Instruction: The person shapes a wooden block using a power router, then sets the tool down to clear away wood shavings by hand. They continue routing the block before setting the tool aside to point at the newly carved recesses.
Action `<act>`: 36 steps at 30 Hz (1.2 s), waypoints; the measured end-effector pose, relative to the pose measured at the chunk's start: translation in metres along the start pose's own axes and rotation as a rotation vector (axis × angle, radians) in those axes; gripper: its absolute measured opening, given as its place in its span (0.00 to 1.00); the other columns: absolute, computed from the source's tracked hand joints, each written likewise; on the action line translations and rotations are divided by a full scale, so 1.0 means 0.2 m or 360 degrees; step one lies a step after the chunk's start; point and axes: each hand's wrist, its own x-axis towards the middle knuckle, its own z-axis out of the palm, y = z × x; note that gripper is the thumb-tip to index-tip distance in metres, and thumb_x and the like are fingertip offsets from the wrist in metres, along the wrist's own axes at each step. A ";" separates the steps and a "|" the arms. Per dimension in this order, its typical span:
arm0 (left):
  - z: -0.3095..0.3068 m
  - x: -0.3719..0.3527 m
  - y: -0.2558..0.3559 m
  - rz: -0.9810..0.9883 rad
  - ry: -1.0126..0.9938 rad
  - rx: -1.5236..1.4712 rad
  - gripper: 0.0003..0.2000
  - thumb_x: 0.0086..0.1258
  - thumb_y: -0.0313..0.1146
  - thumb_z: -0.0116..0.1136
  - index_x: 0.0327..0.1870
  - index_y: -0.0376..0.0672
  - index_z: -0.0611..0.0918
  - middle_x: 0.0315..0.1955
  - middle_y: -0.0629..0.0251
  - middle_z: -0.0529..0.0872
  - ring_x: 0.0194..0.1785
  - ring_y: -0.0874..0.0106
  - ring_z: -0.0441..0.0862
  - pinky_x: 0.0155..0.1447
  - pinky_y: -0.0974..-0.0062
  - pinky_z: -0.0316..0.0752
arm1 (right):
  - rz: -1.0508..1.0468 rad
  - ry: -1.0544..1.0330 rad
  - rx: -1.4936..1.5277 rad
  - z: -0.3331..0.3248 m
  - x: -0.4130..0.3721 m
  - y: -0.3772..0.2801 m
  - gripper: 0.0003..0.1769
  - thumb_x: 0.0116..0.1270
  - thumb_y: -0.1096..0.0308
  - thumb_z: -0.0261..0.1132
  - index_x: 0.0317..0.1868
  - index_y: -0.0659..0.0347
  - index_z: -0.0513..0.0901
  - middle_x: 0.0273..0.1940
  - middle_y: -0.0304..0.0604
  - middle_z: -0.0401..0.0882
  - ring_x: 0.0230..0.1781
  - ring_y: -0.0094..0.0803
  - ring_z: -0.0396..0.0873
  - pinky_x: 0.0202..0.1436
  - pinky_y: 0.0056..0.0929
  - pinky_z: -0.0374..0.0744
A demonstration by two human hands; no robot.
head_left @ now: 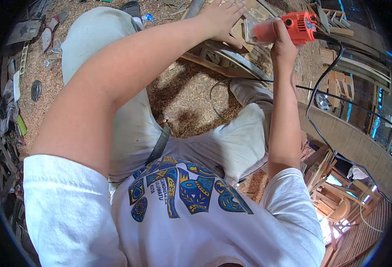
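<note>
My right hand (284,48) is wrapped round the body of an orange-red trim router (299,27), which lies on its side in this view. Its clear plastic base (250,32) faces left, toward my left hand. A black power cord (334,58) trails from the router's rear end. My left hand (222,20) rests with fingers spread on a piece of wood (239,35), close beside the router's base. Part of that wood is hidden under the hand. Below it is a low wooden stand (213,60) between my knees.
Wood shavings (191,95) cover the ground. The cord runs down the right side past a long plank (351,138). Stacked wooden parts (338,84) and wooden furniture frames (338,200) stand at the right. A round metal lid (36,90) and scraps lie at the left.
</note>
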 end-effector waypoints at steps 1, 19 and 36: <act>0.01 0.00 0.00 0.0009 0.0046 0.0006 0.67 0.56 0.79 0.67 0.87 0.34 0.57 0.86 0.46 0.59 0.89 0.52 0.55 0.90 0.50 0.46 | -0.0001 -0.0001 0.0000 0.00 -0.01 -0.01 0.18 0.63 0.75 0.81 0.49 0.61 0.82 0.43 0.36 0.86 0.38 0.26 0.85 0.46 0.30 0.84; 0.22 0.00 0.21 -0.0339 0.0168 0.0113 0.63 0.65 0.77 0.61 0.88 0.34 0.52 0.88 0.48 0.52 0.90 0.53 0.49 0.86 0.40 0.52 | 0.0020 0.0414 0.0517 -0.18 0.26 -0.20 0.18 0.65 0.73 0.78 0.52 0.58 0.81 0.44 0.41 0.88 0.40 0.34 0.89 0.46 0.39 0.90; 0.33 0.12 0.43 -0.0598 0.0163 -0.0660 0.68 0.62 0.57 0.78 0.85 0.26 0.40 0.85 0.30 0.44 0.89 0.40 0.43 0.87 0.40 0.49 | -0.0228 0.0735 0.0390 -0.36 0.22 -0.24 0.20 0.64 0.79 0.78 0.54 0.58 0.82 0.47 0.39 0.88 0.43 0.31 0.89 0.50 0.36 0.89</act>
